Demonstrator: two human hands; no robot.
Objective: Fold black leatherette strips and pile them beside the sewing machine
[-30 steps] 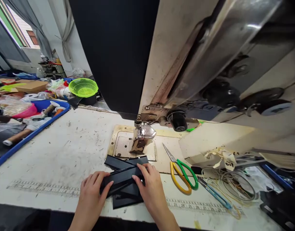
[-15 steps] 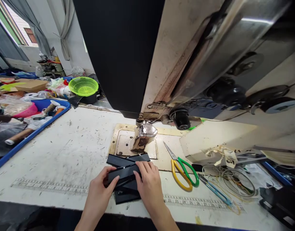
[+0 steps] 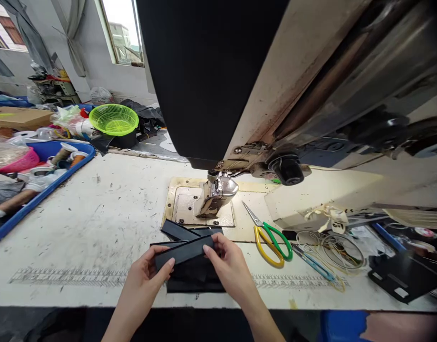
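A flat black strip, smooth like leather, is pinched at its left end by my left hand. At the strip's right end, the thumb and fingers of my right hand grip it too. Both hands hold it tilted just above a loose pile of similar black strips, which lie crossed over each other on the white table. Behind the pile stands the sewing machine's post with its presser foot. Yellow-and-green-handled scissors lie to the right of my right hand.
Blue-handled thread snips and tangled cord lie at right, near a black object. A printed ruler runs along the table front. At left are a blue tray of spools and a green basket. The machine head overhangs.
Both hands have picked up the top strip from the pile and angled it, right end higher. Some strips beneath have shifted. The camera view has turned slightly.
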